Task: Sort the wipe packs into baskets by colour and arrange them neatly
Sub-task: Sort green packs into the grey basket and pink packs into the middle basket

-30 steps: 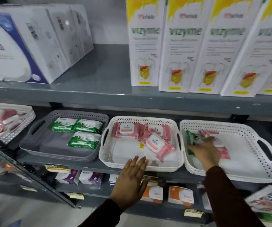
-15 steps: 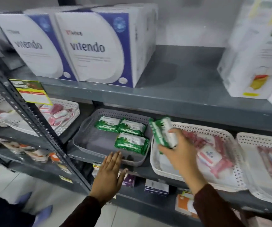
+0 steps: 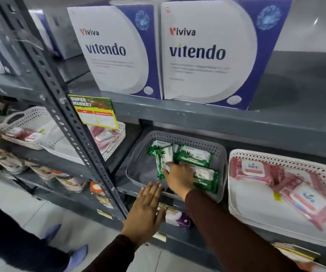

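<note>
While the right hand (image 3: 178,176) grips the green foil wipe pack (image 3: 163,159) inside the grey perforated plastic basket (image 3: 220,154), lay it flat, squared beside its neighbours; left hand (image 3: 145,210) flat, holding nothing

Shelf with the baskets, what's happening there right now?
A person is sorting wipe packs by colour. Their right hand is setting a green pack into the grey basket beside other green packs. The left hand is open, at the basket's front edge. Pink packs lie in the white basket to the right.
</note>
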The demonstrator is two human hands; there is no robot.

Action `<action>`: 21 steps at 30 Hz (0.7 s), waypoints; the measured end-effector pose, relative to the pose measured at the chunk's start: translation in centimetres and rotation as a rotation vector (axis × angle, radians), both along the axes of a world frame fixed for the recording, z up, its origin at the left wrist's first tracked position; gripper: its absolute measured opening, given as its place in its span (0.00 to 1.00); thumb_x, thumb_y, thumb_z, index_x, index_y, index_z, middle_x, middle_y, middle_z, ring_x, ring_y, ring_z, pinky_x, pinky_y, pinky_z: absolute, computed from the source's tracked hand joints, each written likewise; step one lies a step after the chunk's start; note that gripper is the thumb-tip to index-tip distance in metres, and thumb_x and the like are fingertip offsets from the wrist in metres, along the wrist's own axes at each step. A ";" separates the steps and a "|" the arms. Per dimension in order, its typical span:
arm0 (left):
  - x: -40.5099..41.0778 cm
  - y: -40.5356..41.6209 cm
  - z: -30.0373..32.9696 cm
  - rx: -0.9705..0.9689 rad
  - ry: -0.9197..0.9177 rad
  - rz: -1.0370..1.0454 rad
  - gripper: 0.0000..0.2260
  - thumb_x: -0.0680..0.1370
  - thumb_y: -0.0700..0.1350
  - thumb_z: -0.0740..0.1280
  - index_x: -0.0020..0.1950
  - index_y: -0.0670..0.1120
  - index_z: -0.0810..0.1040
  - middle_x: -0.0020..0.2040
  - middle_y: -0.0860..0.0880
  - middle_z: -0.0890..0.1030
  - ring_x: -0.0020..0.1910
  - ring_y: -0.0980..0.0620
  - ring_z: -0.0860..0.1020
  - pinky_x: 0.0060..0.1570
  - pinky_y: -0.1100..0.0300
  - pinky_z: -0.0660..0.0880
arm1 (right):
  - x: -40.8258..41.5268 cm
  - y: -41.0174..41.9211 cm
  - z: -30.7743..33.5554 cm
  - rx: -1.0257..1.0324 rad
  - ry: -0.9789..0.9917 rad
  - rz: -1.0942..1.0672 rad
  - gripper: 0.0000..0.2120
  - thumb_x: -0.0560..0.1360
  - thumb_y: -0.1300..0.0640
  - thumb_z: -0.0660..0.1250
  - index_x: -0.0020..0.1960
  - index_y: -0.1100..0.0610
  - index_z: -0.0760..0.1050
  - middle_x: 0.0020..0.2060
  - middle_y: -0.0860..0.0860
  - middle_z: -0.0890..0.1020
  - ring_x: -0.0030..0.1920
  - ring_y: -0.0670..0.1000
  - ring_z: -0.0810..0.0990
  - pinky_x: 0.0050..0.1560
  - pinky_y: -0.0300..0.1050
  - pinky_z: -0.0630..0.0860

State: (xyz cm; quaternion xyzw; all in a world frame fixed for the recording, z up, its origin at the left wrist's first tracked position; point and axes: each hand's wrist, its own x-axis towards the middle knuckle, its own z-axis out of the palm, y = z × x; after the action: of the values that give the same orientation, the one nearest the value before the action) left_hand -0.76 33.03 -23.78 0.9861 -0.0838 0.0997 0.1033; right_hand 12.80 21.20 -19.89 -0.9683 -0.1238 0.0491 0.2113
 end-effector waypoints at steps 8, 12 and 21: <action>-0.1 -5.0 -0.1 -0.054 -0.023 -0.085 0.29 0.82 0.59 0.52 0.77 0.41 0.60 0.77 0.46 0.59 0.76 0.45 0.57 0.74 0.54 0.49 | -2.1 -6.7 2.5 0.228 -0.255 -0.174 0.16 0.75 0.45 0.61 0.58 0.47 0.80 0.57 0.53 0.81 0.60 0.59 0.75 0.55 0.56 0.72; -0.2 -10.9 0.0 -0.090 -0.026 -0.185 0.30 0.82 0.62 0.48 0.77 0.42 0.61 0.76 0.46 0.62 0.76 0.45 0.58 0.72 0.53 0.51 | -3.4 -16.5 3.1 0.308 -0.462 -0.374 0.15 0.73 0.47 0.58 0.50 0.48 0.81 0.46 0.52 0.84 0.49 0.58 0.80 0.48 0.52 0.76; -0.4 -25.0 -0.4 -0.038 -0.016 -0.417 0.30 0.82 0.62 0.51 0.76 0.42 0.64 0.76 0.46 0.64 0.75 0.45 0.61 0.71 0.51 0.56 | -6.2 -39.8 1.9 0.258 -0.506 -0.802 0.09 0.73 0.58 0.67 0.52 0.55 0.82 0.47 0.58 0.85 0.48 0.63 0.82 0.48 0.55 0.79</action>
State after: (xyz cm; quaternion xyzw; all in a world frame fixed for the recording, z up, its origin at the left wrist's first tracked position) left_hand -1.11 8.08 -24.18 0.9445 -0.2848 0.0855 0.1397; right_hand 6.63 -18.62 -17.94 -0.8871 0.2063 -0.2887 0.2951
